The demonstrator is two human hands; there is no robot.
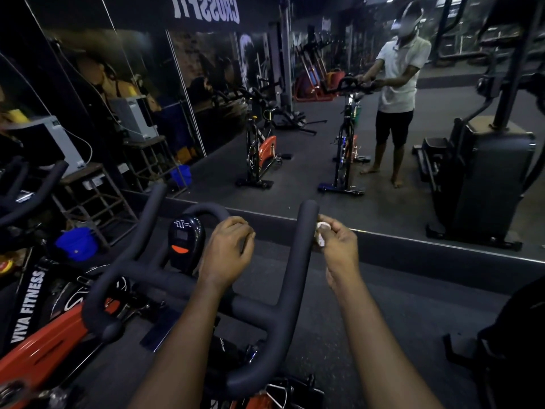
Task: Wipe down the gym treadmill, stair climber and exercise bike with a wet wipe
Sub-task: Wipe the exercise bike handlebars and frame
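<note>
The exercise bike's black padded handlebar (265, 317) fills the lower middle of the head view, with its small black console (185, 240) showing an orange button. My left hand (228, 252) is closed around the centre loop of the handlebar beside the console. My right hand (339, 246) pinches a small white wet wipe (321, 233) and presses it against the outer side of the right upright handle (303, 231), near its top. The bike's orange frame (44, 349) with white lettering lies at lower left.
A wall mirror (295, 128) stands straight ahead and reflects me, two bikes and the stair climber (477, 178). Another bike's handlebar (32, 187) is at left. A metal stand (97, 199), blue buckets (77, 243) and dark machine parts (513, 343) at lower right surround me.
</note>
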